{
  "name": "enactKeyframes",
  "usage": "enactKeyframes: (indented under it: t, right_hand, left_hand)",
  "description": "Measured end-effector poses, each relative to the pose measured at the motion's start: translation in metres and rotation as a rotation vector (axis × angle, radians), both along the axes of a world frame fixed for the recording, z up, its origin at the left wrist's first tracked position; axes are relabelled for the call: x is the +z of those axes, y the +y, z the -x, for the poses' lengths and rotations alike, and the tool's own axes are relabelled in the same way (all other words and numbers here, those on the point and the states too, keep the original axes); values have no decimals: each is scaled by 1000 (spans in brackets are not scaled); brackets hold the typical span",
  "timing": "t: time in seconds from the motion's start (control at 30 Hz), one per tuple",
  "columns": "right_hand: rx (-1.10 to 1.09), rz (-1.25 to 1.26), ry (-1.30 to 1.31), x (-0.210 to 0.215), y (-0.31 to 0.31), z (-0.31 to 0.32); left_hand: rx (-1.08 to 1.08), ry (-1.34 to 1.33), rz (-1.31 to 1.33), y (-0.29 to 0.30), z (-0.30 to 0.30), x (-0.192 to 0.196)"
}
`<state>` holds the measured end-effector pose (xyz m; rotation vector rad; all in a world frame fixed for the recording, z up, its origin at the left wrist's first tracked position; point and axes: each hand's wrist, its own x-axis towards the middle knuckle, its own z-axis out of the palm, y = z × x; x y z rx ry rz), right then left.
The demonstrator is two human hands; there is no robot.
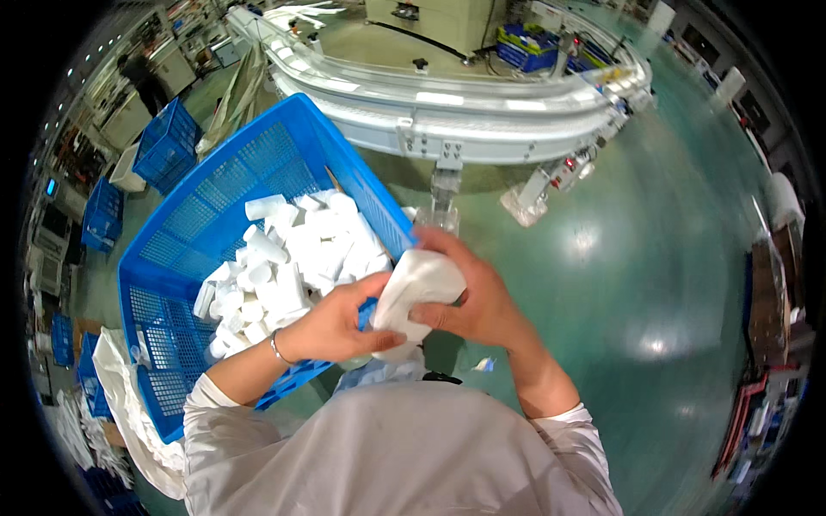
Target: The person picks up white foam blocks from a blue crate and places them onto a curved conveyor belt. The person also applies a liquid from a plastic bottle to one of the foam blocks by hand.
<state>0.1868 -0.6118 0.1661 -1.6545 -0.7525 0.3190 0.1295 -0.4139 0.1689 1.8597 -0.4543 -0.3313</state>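
Two bare hands, left hand (337, 325) and right hand (483, 299), clamp their fingers on opposite sides of a smooth, rounded white piece (419, 284), probably for steadiness, beside a large blue perforated plastic crate (344, 156) holding white cylindrical pieces (268, 248).

Large blue crate (353, 163): white cylindrical pieces (292, 258) heaped loosely inside, some lying sideways, others tilted
Green floor (619, 284): other blue baskets (103, 215) at left, a plastic-wrapped stand foot (523, 206) beyond the crate
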Motion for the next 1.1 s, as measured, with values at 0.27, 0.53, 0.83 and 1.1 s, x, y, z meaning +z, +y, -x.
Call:
enactKeyframes:
  t: [0.27, 0.53, 0.83, 1.1]
  right_hand:
    - [-88, 325, -135, -18, 17, -151]
    - [-334, -141, 461, -41, -54, -343]
    - [6, -101, 641, -99, -26, -416]
    - [-38, -33, 665, -112, -20, -406]
  left_hand:
    - [420, -254, -33, 42, -82, -36]
    - [1470, 112, 392, 142, -107, -61]
    - [1187, 508, -772, 119, -89, -202]
    - [1001, 519, -1397, 84, -111, -301]
